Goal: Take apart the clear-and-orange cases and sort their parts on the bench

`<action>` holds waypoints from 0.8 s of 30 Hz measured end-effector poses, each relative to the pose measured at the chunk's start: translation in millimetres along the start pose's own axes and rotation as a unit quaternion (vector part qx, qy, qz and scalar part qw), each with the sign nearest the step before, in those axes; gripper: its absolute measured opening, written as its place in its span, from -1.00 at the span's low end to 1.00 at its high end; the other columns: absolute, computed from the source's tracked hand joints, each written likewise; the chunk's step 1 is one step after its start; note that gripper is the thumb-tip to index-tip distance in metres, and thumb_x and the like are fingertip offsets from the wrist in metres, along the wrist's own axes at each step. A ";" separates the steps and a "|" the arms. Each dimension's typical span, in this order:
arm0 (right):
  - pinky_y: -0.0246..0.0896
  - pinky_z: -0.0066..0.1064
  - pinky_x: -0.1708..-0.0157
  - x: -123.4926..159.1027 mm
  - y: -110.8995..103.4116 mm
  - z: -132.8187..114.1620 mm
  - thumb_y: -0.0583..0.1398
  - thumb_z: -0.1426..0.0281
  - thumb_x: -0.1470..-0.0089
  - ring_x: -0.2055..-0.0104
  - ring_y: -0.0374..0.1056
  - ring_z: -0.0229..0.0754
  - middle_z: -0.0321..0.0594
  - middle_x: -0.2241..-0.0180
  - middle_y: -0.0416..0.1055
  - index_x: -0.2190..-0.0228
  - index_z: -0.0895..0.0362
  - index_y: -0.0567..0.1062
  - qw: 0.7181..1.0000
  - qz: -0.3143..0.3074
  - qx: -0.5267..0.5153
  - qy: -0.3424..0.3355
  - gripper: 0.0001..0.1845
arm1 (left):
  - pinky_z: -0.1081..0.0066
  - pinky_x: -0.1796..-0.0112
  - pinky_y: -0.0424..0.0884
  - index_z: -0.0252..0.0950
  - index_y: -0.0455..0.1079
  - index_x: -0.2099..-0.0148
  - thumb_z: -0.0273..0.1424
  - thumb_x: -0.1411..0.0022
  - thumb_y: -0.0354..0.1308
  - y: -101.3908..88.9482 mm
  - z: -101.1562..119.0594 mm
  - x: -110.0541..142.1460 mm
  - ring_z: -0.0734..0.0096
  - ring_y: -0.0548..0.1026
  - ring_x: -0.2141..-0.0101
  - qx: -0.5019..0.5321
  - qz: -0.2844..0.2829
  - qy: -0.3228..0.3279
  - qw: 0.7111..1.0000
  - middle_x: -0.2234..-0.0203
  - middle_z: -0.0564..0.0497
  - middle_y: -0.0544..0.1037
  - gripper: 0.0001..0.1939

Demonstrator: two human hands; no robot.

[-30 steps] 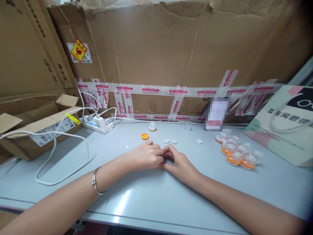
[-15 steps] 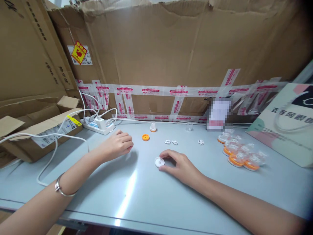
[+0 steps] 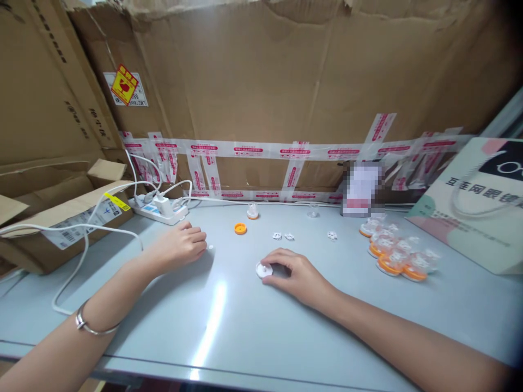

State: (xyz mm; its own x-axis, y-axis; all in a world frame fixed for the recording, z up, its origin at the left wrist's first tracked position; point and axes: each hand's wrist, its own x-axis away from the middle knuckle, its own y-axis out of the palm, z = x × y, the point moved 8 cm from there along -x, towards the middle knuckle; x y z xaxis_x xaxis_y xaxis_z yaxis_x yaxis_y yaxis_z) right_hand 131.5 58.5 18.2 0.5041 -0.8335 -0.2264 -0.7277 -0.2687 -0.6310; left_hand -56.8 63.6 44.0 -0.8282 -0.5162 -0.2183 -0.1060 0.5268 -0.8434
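My right hand (image 3: 292, 269) pinches the edge of a round white plastic disc (image 3: 264, 270) with a small knob at its centre, held at the table surface. My left hand (image 3: 183, 243) is closed, knuckles up, over the table to the left; what its curled fingers hold, if anything, is hidden. A tiny white piece (image 3: 211, 247) shows just beside its fingertips. Beyond the hands lie an orange ring-shaped part (image 3: 240, 229), a clear-domed piece with an orange base (image 3: 253, 212), and small white cut-out parts (image 3: 277, 236), with another white part (image 3: 332, 236) farther right.
Several clear-domed orange pieces (image 3: 390, 263) are grouped at the right. A clear cup (image 3: 312, 211) stands at the back, near a blurred phone-like object (image 3: 362, 188). A power strip (image 3: 159, 211), white cables and an open carton (image 3: 65, 218) occupy the left. Large cardboard (image 3: 245, 81) walls the back.
My left hand has drawn back to the left, and the tiny white piece now shows by its fingertips. My right hand keeps its pinch on the disc. The view has shifted slightly.
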 end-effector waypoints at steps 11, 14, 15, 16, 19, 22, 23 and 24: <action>0.19 -0.36 0.14 -0.4 -0.4 1.1 0.26 0.33 0.12 0.19 0.33 -0.19 -0.24 0.25 0.42 0.31 0.06 0.52 1.000 -0.010 -0.007 0.002 -0.76 | 0.40 0.32 0.16 -0.29 0.41 0.33 -0.40 -0.25 -0.07 0.4 -11.6 5.6 0.46 0.38 0.41 0.112 -0.007 -0.056 0.992 0.45 0.02 0.47 -0.77; 0.20 -0.36 0.14 -0.3 0.2 0.6 0.25 0.33 0.11 0.20 0.33 -0.19 -0.24 0.24 0.42 0.31 0.06 0.52 1.000 -0.014 -0.010 0.000 -0.76 | 0.44 0.30 0.22 -0.29 0.41 0.27 -0.39 -0.24 -0.03 -15.2 -7.1 -4.2 0.46 0.40 0.36 0.203 0.051 -0.079 0.975 0.40 0.01 0.48 -0.81; 0.20 -0.36 0.14 -0.3 0.3 0.5 0.25 0.33 0.10 0.20 0.33 -0.20 -0.23 0.24 0.42 0.31 0.06 0.52 1.000 -0.013 -0.012 -0.001 -0.77 | 0.45 0.29 0.24 -0.29 0.41 0.27 -0.39 -0.24 -0.02 -20.8 -1.7 -10.0 0.47 0.40 0.34 0.239 0.075 -0.081 0.965 0.40 0.01 0.48 -0.82; 0.21 -0.36 0.15 -0.3 0.3 0.5 0.24 0.34 0.10 0.20 0.34 -0.19 -0.23 0.24 0.42 0.31 0.06 0.52 1.000 -0.011 -0.013 -0.003 -0.78 | 0.46 0.28 0.25 -0.30 0.41 0.28 -0.41 -0.24 -0.02 -25.1 5.4 -16.9 0.48 0.40 0.33 0.273 0.093 -0.080 0.954 0.39 0.00 0.48 -0.82; 0.21 -0.33 0.13 -0.3 -0.4 2.3 0.25 0.35 0.11 0.19 0.34 -0.18 -0.23 0.24 0.43 0.28 0.07 0.50 1.000 0.005 -0.015 -0.004 -0.74 | 0.46 0.28 0.27 -0.28 0.41 0.25 -0.42 -0.24 -0.02 -29.1 32.6 -40.0 0.47 0.41 0.33 0.321 0.107 -0.071 0.938 0.40 0.01 0.49 -0.83; 0.22 -0.31 0.13 0.0 -1.5 5.3 0.27 0.32 0.15 0.18 0.34 -0.16 -0.23 0.24 0.44 0.25 0.08 0.47 0.999 0.021 -0.025 0.006 -0.67 | 0.45 0.28 0.24 -0.24 0.39 0.20 -0.39 -0.23 0.01 -21.8 55.9 -59.8 0.45 0.41 0.29 0.317 0.070 -0.055 0.944 0.36 0.01 0.49 -0.84; 0.22 -0.31 0.14 0.2 -1.3 5.6 0.27 0.32 0.15 0.19 0.34 -0.16 -0.24 0.25 0.45 0.26 0.08 0.46 0.999 0.021 -0.028 0.008 -0.68 | 0.45 0.28 0.23 -0.23 0.39 0.19 -0.38 -0.22 0.02 -19.3 60.9 -64.6 0.45 0.41 0.28 0.313 0.059 -0.048 0.947 0.35 0.02 0.48 -0.85; 0.23 -0.32 0.15 0.3 -1.0 5.4 0.26 0.32 0.14 0.20 0.34 -0.17 -0.26 0.27 0.45 0.27 0.07 0.46 0.999 0.020 -0.030 0.008 -0.70 | 0.46 0.28 0.22 -0.23 0.39 0.21 -0.39 -0.22 0.02 -17.1 64.4 -68.5 0.46 0.41 0.28 0.310 0.049 -0.041 0.949 0.35 0.04 0.48 -0.86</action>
State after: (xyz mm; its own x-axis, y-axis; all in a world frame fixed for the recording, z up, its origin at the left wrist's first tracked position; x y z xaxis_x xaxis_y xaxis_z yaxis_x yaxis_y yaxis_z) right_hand 134.9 61.2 14.7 0.4673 -0.8515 -0.2379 -0.7738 -0.2637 -0.5759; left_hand 37.2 46.4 41.8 -0.7691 -0.5491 -0.3271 0.3348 0.0898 -0.9380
